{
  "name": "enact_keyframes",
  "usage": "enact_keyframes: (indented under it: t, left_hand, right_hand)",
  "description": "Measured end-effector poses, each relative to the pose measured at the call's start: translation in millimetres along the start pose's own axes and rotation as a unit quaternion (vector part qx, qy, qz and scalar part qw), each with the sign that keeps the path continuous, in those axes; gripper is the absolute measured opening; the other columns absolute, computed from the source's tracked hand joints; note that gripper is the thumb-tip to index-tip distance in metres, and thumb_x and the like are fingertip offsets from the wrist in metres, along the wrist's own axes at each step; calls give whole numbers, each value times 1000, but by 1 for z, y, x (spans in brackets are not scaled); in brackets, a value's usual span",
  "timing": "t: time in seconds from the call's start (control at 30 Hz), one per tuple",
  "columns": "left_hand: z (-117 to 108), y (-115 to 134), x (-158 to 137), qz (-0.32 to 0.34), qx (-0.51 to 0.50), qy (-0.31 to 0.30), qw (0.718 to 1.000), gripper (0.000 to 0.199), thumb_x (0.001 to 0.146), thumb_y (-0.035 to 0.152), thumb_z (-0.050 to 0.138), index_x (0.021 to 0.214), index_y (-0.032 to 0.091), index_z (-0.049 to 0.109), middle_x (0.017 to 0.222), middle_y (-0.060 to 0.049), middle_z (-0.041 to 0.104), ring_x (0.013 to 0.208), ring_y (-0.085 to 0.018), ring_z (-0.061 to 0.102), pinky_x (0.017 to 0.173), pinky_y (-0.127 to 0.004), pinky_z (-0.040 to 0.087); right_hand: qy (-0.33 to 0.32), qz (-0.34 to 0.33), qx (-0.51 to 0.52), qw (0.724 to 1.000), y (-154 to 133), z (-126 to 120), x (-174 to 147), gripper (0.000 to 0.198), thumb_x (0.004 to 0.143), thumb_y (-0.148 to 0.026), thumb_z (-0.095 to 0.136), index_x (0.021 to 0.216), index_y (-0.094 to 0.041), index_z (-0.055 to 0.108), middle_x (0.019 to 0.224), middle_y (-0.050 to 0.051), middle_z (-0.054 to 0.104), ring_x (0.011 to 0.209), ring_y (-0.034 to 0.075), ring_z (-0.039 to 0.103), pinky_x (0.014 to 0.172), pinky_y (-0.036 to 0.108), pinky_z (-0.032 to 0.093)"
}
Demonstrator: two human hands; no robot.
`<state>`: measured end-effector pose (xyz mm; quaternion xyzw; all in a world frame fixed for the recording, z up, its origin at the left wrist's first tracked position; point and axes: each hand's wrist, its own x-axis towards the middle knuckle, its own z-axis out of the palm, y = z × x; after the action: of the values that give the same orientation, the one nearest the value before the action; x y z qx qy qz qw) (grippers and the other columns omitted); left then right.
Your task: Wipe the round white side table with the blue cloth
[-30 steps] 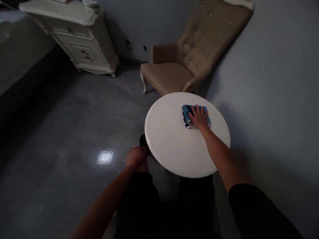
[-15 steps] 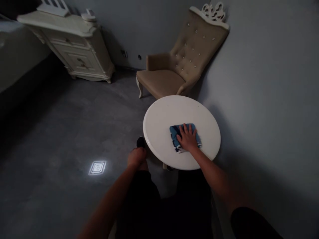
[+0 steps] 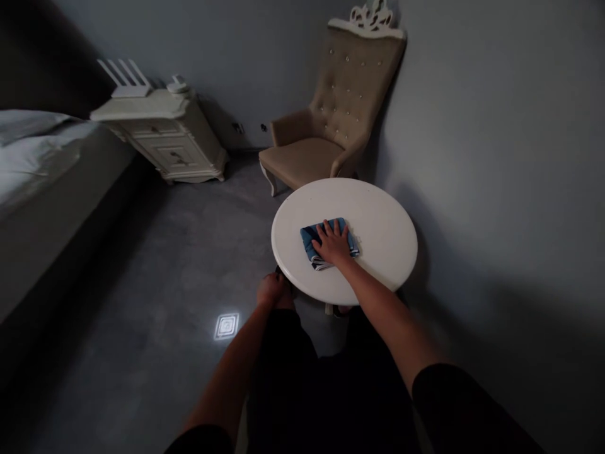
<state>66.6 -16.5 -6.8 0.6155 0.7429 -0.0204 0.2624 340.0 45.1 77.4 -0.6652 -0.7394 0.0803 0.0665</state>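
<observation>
A folded blue cloth (image 3: 311, 238) with dark and white parts lies on the round white table (image 3: 382, 221), left of its middle. My right hand (image 3: 333, 243) presses flat on top of the cloth, fingers spread. It covers the cloth's middle; the edges show around it, with folded layers at the near side. My left hand (image 3: 271, 289) rests by my knee, beside the table's near left edge. Its fingers are curled into a fist, and I see nothing in it.
A tan tufted armchair (image 3: 302, 157) stands behind the table. At the back left is a white nightstand (image 3: 155, 126) carrying a router (image 3: 131, 90). The bed (image 3: 61, 195) runs along the left. A grey wall (image 3: 496, 157) rises at the right. A bright square pattern (image 3: 227, 326) shows on the floor.
My right hand and the cloth have moved left and a little away from me across the table. My left hand stays by the knee. The view has turned slightly left and up.
</observation>
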Motion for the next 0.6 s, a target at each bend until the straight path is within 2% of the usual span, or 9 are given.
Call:
enact_keyframes:
  t: [0.13, 0.33, 0.47, 0.6]
  left_hand:
    - [9, 9, -8, -20, -9, 12, 1000, 53, 121, 46, 44, 136, 18, 86, 148, -21, 85, 133, -30, 82, 102, -33, 59]
    - [13, 17, -14, -23, -37, 11, 999, 57, 122, 55, 48, 146, 17, 85, 150, -24, 83, 130, -34, 80, 101, -38, 58]
    - [11, 21, -15, -9, -55, 17, 998, 58, 123, 56, 53, 149, 13, 82, 154, -27, 81, 129, -34, 78, 102, -40, 54]
    - [9, 18, -11, 22, -56, 40, 997, 58, 126, 48, 50, 144, 1, 79, 146, -33, 81, 123, -30, 74, 100, -39, 51]
  right_hand:
    - [2, -4, 2, 1000, 29, -3, -24, 78, 122, -61, 42, 189, -21, 46, 201, 11, 26, 186, 51, 14, 147, 83, 6]
    - [-8, 46, -22, 999, 69, -10, -44, 80, 123, -62, 36, 191, -22, 42, 202, 10, 23, 186, 51, 13, 146, 85, 9]
    - [-17, 55, -40, 998, 76, -14, -51, 81, 122, -63, 32, 193, -23, 40, 203, 10, 21, 186, 51, 12, 147, 84, 10]
    - [-29, 66, -39, 997, 77, -14, -57, 83, 123, -64, 29, 194, -22, 37, 203, 11, 20, 186, 52, 11, 146, 86, 10]
